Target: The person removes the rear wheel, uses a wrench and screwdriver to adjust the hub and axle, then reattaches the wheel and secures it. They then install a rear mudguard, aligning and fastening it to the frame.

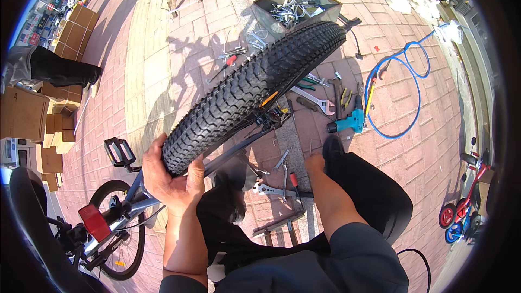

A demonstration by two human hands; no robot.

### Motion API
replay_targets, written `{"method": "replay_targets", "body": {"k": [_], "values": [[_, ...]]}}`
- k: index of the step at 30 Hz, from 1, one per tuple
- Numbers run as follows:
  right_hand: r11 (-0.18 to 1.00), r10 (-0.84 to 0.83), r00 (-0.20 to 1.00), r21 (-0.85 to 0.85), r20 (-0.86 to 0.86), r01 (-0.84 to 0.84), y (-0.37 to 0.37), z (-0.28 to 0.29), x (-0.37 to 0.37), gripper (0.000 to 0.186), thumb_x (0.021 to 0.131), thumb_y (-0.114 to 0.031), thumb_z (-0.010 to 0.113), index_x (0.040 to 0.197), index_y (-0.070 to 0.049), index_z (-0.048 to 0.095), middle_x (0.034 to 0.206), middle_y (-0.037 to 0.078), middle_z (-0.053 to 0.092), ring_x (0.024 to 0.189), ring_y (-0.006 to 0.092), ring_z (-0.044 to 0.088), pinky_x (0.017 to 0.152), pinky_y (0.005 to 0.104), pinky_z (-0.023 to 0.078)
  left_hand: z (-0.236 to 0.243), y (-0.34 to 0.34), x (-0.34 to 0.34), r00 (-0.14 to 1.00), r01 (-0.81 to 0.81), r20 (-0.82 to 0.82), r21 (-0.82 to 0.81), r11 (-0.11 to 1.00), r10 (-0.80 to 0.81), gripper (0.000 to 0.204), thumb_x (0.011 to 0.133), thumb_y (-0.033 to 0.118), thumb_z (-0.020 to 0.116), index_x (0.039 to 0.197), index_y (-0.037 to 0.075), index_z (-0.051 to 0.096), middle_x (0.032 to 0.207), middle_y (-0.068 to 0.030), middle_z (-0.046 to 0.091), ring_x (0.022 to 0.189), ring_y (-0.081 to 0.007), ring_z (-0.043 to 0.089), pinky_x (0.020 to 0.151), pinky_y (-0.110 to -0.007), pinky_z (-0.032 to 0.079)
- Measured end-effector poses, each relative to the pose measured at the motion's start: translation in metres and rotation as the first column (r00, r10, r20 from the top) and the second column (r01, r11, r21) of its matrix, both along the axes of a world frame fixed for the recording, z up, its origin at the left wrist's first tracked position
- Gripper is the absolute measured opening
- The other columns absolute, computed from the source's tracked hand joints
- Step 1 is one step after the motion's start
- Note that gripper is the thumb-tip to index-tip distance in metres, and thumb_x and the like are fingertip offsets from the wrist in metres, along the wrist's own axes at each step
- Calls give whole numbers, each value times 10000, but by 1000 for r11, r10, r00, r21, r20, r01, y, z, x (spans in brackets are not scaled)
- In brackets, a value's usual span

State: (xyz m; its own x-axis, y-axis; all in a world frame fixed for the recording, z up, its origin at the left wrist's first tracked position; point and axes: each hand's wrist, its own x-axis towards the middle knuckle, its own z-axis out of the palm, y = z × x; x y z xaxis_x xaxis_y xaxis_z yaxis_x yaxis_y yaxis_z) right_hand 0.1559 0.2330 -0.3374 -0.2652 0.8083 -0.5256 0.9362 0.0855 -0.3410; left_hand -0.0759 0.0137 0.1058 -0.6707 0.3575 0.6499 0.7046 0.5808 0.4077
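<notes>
Here the left hand [172,183] straddles the tire [239,89].

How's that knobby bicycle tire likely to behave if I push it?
The knobby bicycle tire seems likely to feel firm, since its visible profile looks full and rounded. Its raised tread blocks should give good purchase rather than slip. Pushed along the tread, it may turn, given its round shape.

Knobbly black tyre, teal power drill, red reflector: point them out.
Knobbly black tyre [239,91], head view: middle of the tread.
Teal power drill [351,122], head view: its body.
Red reflector [94,222], head view: its flat face.
</notes>
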Motion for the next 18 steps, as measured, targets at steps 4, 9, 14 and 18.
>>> {"method": "replay_targets", "body": {"k": [4,9,14,18], "values": [[916,400,916,-11,14,-400,-13,8,-1,248,824,-236,658,935,-28,736,1001,234,729,966,427,703,833,499,564,7,5,-1,999,34,-34,25,999,-33,591,631,200,798,1149,-41,645,957,-198,670,825,-368,667,781,-409,537],[272,729,667,-828,-156,-490,-85,69,17,276,890,-228,614,723,-24,696,689,113,691,542,238,686,468,388,544,7,3,-1,998,55,-39,58,997,-53,576,697,254,847,1148,-50,658,923,-181,676,803,-322,671,765,-364,535],[-394,829,408,-917,-384,-63,-168,130,58,382,929,-229,582,1267,-55,626,1133,182,702,982,339,723,742,542,629,6,-1,-1,998,52,-30,55,997,-50,602,652,291,846,1124,-41,676,912,-170,698,797,-337,678,755,-385,537],[-450,803,451,-893,-390,29,-152,127,55,369,923,-246,592,1237,-60,645,1101,182,709,956,341,723,729,537,619,8,-3,1,999,41,-16,-11,999,-42,600,670,350,816,1128,-6,667,941,-159,703,811,-351,682,784,-426,529]]}}
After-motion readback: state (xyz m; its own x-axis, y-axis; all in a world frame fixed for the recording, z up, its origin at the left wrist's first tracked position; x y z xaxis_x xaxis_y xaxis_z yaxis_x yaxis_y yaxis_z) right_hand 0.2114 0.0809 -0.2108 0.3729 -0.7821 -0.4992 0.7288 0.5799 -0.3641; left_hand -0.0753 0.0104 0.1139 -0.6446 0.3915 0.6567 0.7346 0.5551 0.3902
